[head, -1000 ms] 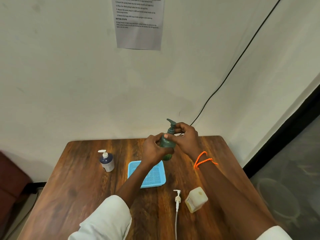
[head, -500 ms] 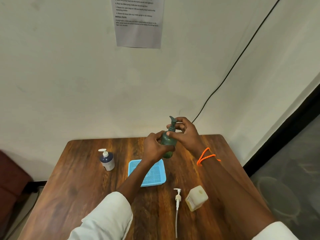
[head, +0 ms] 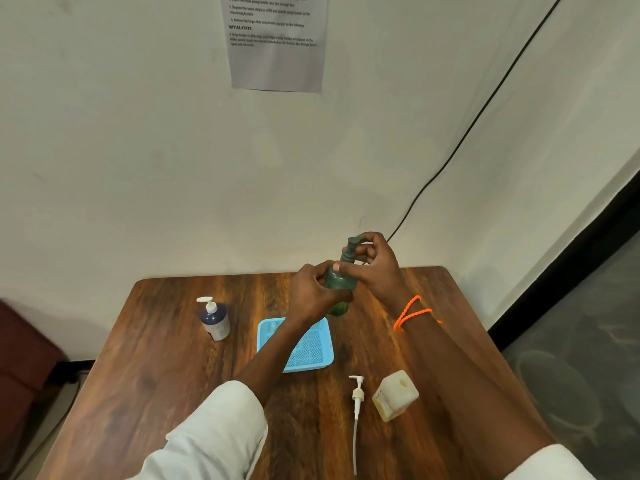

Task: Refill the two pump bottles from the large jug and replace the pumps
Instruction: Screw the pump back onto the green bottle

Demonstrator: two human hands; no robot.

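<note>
A green pump bottle [head: 340,284] is held upright above the far middle of the wooden table [head: 166,358]. My left hand [head: 311,292] grips its body. My right hand [head: 375,263] has fingers and thumb curled round the neck and green pump head [head: 352,245]. A dark blue bottle with a white pump [head: 214,318] stands at the left. A yellowish jug [head: 394,394] stands near the front right with no cap on it. A loose white pump with a long tube [head: 356,407] lies flat to its left.
A light blue mesh tray [head: 311,351] lies under my left forearm. The table stands against a white wall with a paper sheet [head: 277,43] and a black cable [head: 460,147]. Grey floor [head: 581,358] lies beyond the right edge.
The green bottle and both hands have risen a little. My right hand's fingers have shifted round the pump head.
</note>
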